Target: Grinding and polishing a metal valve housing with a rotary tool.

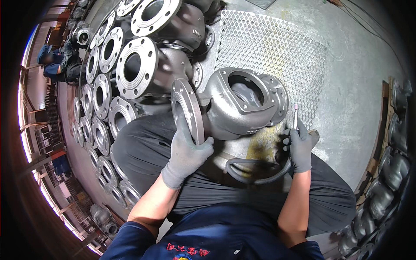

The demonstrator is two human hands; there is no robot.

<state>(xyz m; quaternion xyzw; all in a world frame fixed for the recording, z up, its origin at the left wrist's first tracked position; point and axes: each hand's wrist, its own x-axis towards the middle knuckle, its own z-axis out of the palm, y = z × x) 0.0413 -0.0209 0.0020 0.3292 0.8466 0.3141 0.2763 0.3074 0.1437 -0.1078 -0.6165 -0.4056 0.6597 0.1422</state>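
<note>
A grey cast-metal valve body (221,115) lies in front of me, its squarish opening facing up and a round flange at each end. My left hand (186,151), in a grey glove, grips the lower rim of its left flange, with fingers inside the bore and thumb outside. My right hand (300,147), also gloved, is closed around a slim die grinder (295,119) with a small pink tip pointing up. The tip is apart from the valve body, to the right of the right flange. A ribbed grey hose (260,181) curls below the right hand.
Many similar valve bodies (136,68) are stacked at the left, close to my left knee. A diamond-mesh metal sheet (268,47) lies on the floor ahead. More castings (381,190) line the right edge on wooden boards. Another person (63,65) sits at the far left.
</note>
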